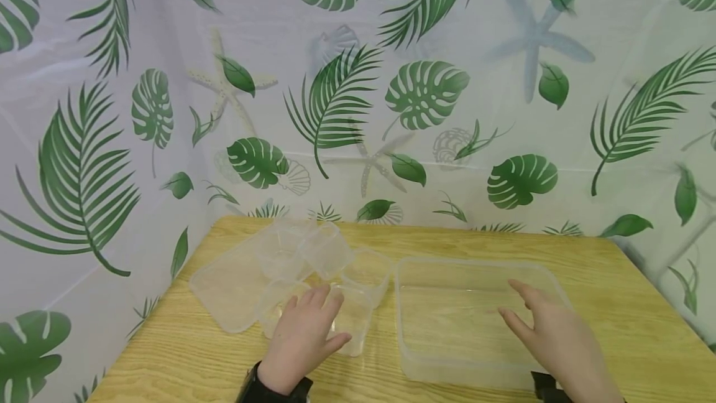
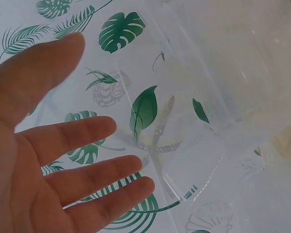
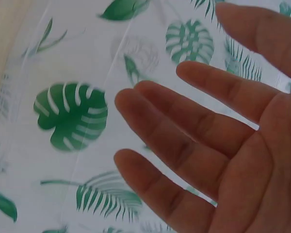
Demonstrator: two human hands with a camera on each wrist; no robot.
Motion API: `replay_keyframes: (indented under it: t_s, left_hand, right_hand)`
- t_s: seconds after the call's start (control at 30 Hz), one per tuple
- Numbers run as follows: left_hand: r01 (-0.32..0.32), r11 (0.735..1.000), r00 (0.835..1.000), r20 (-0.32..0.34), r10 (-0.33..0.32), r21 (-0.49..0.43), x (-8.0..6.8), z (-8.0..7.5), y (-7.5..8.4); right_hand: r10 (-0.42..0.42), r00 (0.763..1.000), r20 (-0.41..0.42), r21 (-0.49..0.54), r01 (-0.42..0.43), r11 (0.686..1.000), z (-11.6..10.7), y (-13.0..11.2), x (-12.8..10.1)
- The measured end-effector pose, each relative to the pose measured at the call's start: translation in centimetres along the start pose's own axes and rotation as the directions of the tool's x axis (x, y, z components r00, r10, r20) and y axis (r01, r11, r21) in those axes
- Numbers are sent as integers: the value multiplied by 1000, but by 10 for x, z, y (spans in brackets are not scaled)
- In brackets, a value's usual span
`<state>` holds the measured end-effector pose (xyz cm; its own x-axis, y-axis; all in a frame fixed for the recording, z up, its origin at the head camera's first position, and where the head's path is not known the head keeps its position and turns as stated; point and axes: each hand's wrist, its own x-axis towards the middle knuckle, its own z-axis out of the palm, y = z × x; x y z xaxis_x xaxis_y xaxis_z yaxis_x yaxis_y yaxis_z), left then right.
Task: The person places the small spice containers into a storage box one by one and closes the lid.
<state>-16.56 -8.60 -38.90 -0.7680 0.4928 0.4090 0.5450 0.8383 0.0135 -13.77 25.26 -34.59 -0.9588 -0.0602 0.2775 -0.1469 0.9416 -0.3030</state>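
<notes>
Here the clear plastic tub (image 1: 475,322) sits broad, shallow, rectangular, and see-through.

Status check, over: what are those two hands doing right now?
Left hand open, over small clear tubs. Right hand open, above large clear tray. Neither grips anything. Nothing in the way.

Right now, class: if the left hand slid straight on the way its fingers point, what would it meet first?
The left hand points away across the table, so it would probably first meet the small clear containers clustered just beyond its fingertips, though depth is unclear.
</notes>
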Motion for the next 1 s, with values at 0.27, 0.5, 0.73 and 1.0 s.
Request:
replay_keyframes:
  t_s: [0.27,0.5,0.73,1.0]
  left_hand:
    - [3,999,996,92,1,-45,-1,7,6]
    - [-37,999,992,121,36,7,-1,16,10]
    - [-43,999,981,188,42,-1,-1,23,10]
    - [-82,995,974,217,68,53,-1,28,7]
  right_hand:
    - [172,977,126,-22,-170,985,-19,54,-4]
    - [293,921,257,-40,-292,955,-22,93,-6]
    - [300,908,294,-76,-291,954,-15,116,-11]
    - [324,875,360,-98,-310,946,-8,133,-14]
